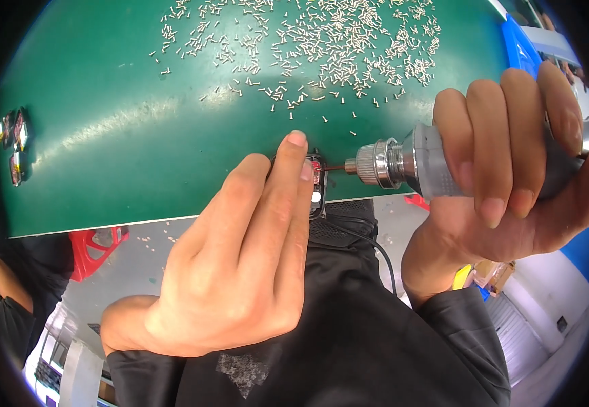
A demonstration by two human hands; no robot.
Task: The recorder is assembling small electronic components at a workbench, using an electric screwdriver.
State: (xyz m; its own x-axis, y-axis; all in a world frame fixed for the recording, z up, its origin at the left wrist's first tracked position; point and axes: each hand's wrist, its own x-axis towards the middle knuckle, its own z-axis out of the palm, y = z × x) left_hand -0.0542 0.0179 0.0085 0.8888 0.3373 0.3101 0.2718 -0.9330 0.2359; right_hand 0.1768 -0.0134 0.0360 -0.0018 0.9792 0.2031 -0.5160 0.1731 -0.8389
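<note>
A small black device [317, 197] with a red inner part and a round white spot lies at the near edge of the green table. My left hand [233, 264] holds it, fingertips pressed along its left side and top; the thumb is hidden beneath. My right hand [504, 156] is wrapped around a grey electric screwdriver [424, 161] with a ribbed silver collar. The tool lies sideways, its thin bit pointing left, the tip at the red part of the device. Whether a screw sits under the tip is too small to tell.
Many small silver screws [349, 47] are scattered over the far part of the green table [118, 163]. Several small black devices [16, 146] lie at the table's left end. A black cable [382, 261] hangs below the edge. Another person's arm [6, 278] shows at lower left, near a red stool [94, 251].
</note>
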